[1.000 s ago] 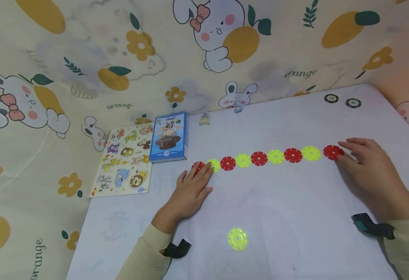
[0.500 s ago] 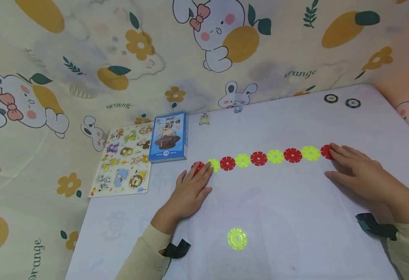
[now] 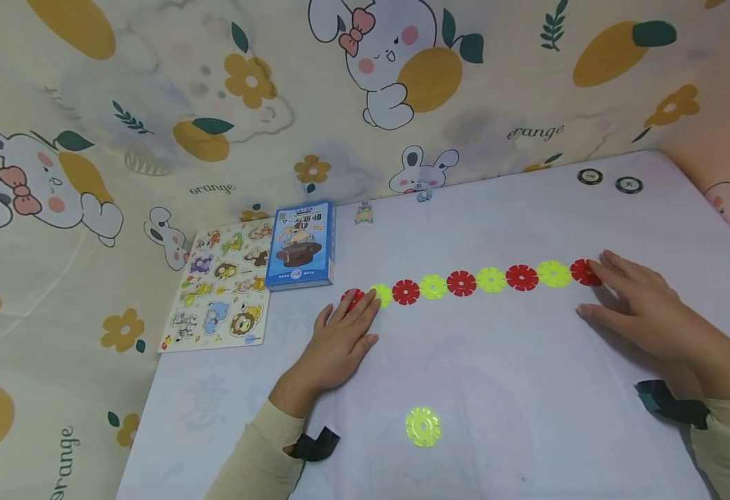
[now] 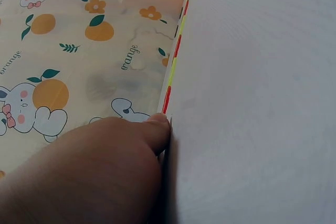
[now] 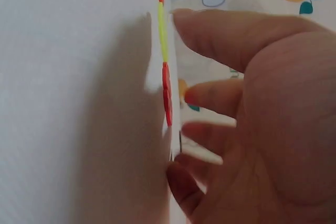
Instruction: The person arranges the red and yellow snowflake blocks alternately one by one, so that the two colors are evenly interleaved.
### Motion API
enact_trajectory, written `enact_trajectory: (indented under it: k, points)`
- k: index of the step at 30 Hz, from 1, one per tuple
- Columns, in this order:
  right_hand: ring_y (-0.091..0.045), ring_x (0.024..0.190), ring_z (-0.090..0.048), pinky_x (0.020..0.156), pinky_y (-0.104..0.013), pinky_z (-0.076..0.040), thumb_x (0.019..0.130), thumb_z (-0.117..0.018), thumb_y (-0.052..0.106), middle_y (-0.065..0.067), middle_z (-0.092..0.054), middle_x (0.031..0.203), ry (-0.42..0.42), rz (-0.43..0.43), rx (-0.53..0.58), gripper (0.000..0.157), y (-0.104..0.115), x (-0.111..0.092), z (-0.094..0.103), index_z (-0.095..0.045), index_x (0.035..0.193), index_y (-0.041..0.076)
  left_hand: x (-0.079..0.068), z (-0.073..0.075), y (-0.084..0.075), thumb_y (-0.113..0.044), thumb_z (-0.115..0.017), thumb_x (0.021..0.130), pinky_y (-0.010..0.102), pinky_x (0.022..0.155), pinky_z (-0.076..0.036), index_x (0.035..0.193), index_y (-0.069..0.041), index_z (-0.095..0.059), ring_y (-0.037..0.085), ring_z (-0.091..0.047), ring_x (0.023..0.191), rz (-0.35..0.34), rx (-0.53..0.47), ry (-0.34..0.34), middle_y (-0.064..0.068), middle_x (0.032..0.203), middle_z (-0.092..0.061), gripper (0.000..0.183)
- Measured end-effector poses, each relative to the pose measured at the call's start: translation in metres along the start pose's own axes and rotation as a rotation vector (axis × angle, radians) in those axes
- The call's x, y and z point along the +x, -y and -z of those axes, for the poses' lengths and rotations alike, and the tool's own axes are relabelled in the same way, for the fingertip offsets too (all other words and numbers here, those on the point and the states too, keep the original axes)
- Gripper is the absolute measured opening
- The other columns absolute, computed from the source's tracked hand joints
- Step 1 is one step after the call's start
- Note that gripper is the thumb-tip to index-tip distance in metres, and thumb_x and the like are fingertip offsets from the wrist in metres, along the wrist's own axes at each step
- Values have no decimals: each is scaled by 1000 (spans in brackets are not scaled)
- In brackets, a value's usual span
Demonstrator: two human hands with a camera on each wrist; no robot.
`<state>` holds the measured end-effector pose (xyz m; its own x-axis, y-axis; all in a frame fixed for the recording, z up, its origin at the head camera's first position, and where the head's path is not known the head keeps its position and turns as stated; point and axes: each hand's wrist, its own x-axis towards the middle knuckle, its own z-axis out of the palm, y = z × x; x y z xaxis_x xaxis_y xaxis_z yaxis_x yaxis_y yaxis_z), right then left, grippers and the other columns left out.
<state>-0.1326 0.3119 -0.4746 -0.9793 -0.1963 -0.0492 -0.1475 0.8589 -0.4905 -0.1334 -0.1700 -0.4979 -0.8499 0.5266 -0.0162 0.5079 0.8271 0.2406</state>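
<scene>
A row of notched plastic discs, red and yellow-green in turn, runs across the table in the head view. My left hand (image 3: pixel 337 347) lies with straight fingers over its left end, partly covering a red disc (image 3: pixel 352 296) and a yellow-green disc (image 3: pixel 385 296). At the right end, the fingertips of my right hand (image 3: pixel 646 305) are right at the edge of the last red disc (image 3: pixel 582 271), thumb spread away. The right wrist view shows that hand (image 5: pixel 278 119) with fingers apart. A loose yellow-green disc (image 3: pixel 424 427) lies nearer the front.
A blue box (image 3: pixel 301 243) overlaps an animal-picture board (image 3: pixel 221 292) at the back left. Two small figures, one a green figure (image 3: pixel 364 213), stand by the back edge. Two dark ring-patterned round pieces, including the right one (image 3: pixel 629 185), lie at the back right.
The right hand has let go of its pinch on the last red disc and its fingers have straightened. That disc has shifted left, up against the row. The left hand has stayed still.
</scene>
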Motion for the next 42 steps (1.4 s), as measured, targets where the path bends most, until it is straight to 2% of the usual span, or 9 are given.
enact_trajectory:
  k: [11,20,24,27,29,31,34,38,42]
  points:
    - [-52,136,-4,85,-76,-20,79,-71,52,-25,-14,152,14,32,-175,94,2,0,-5,-30,148,2,0,-2,1,-49,-37,99,58,108,-5,154,-28,-18,23,1,144,-3,9,-11,-11,159,-8,62]
    - [-51,136,-3,82,-75,-22,76,-75,52,-25,-13,153,31,24,-159,102,3,1,-4,-25,150,3,0,-2,0,-48,-38,99,59,108,-5,154,-27,-19,22,1,144,2,11,-3,-11,159,-9,62]
    - [-52,136,-5,85,-78,-17,78,-75,48,-25,-15,153,-21,10,-67,98,7,1,-2,-24,152,11,0,-2,-1,-48,-39,99,59,108,-6,154,-26,-20,22,1,145,3,8,-10,-10,159,-10,63]
    - [-51,135,-12,89,-77,-22,82,-74,41,-23,-21,151,-72,22,44,87,17,0,0,-29,151,15,0,-2,-1,-49,-39,99,59,108,-5,154,-27,-18,22,1,144,1,10,-9,-10,159,-9,63]
    - [-43,132,-26,95,-59,-38,84,-74,36,-17,-30,147,-90,44,134,80,28,-1,-2,-32,150,21,1,-2,-1,-49,-38,99,59,108,-5,154,-27,-18,22,2,144,2,12,-7,-11,159,-9,63]
    - [-34,124,-38,86,-37,-50,85,-74,29,-11,-40,141,-80,82,250,73,43,-2,-6,-37,148,23,1,-2,-2,-49,-37,99,59,108,-5,154,-27,-18,22,1,144,1,16,-7,-11,159,-8,62]
    - [-23,113,-50,80,-16,-46,87,-72,19,-2,-48,134,-2,179,427,66,67,-4,-22,-40,145,24,1,-2,-2,-49,-38,99,59,108,-5,154,-27,-19,22,1,144,0,14,-11,-12,158,-8,62]
    - [-20,111,-53,85,-28,-48,86,-73,17,1,-53,132,177,313,585,65,100,-7,-49,-42,143,20,1,-2,-1,-48,-40,99,58,108,-5,154,-27,-20,22,1,144,4,13,-17,-12,158,-9,62]
    - [-16,113,-51,91,-34,-46,84,-75,29,6,-54,130,319,399,604,65,132,-14,-73,-46,142,22,1,-1,0,-48,-40,99,58,108,-5,154,-27,-20,22,1,144,11,11,-15,-12,158,-9,63]
